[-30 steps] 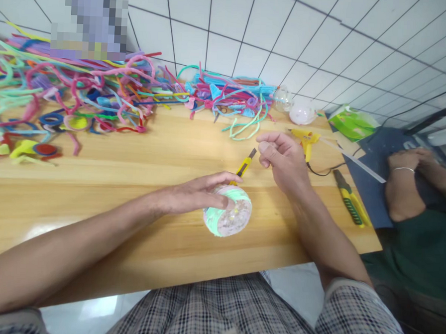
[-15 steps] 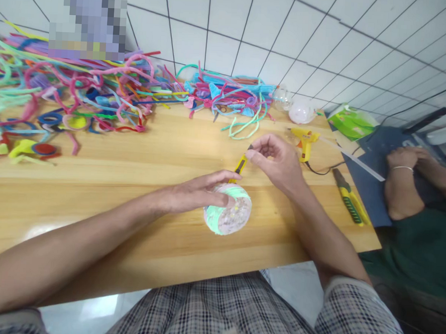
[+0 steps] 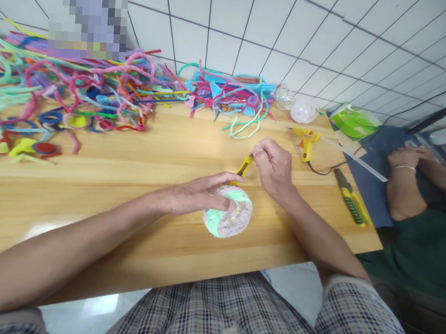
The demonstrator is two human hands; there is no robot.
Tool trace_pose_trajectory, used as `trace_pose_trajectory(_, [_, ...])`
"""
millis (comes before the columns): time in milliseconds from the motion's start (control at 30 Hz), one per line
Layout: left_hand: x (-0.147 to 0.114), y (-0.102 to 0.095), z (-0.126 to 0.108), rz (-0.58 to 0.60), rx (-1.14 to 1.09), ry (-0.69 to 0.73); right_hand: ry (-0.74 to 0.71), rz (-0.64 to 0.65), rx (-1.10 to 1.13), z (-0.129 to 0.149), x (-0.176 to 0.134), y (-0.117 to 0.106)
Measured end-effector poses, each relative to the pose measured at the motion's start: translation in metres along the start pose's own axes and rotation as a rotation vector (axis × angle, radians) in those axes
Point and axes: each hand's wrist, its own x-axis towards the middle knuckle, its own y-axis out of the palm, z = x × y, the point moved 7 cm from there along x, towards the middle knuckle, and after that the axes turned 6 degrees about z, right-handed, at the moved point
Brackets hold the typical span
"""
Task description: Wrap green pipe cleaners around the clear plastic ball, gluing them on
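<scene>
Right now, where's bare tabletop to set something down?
Free: between the fuzzy stems and left forearm; smaller, between right forearm and green-gripped cutter. Crowded: along the wall, and around the mint-banded round piece and yellow knife.

no lettering, brand, number or sign can be read. a small mark on the grip of the yellow glue gun [image 3: 307, 137] is too tiny to make out; print on the green packet [image 3: 354, 122] is blurred; any marking on the slim yellow cutter [image 3: 243, 168] is unclear.

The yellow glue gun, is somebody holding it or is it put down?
Put down: the glue gun is on the table, and the right hand, the nearest, is apart from it.
</scene>
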Motion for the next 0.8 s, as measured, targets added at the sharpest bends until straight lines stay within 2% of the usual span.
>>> trace_pose_trajectory(300, [0.000,-0.001,-0.001,-0.001,-0.001,0.018,0.038,0.016,0.099,-0.011,-0.001,0.002])
trace_pose_trajectory(600, [0.001,-0.002,0.003,0.003,-0.001,0.000,0.176,-0.012,0.311,-0.027,0.002,0.008])
trace_pose_trajectory(700, [0.001,-0.001,0.001,0.011,0.005,-0.016,0.153,0.020,0.261,-0.026,0.005,0.004])
trace_pose_trajectory(800, [0.000,-0.001,-0.002,0.018,0.004,-0.029,0.064,0.082,0.113,-0.018,0.010,-0.002])
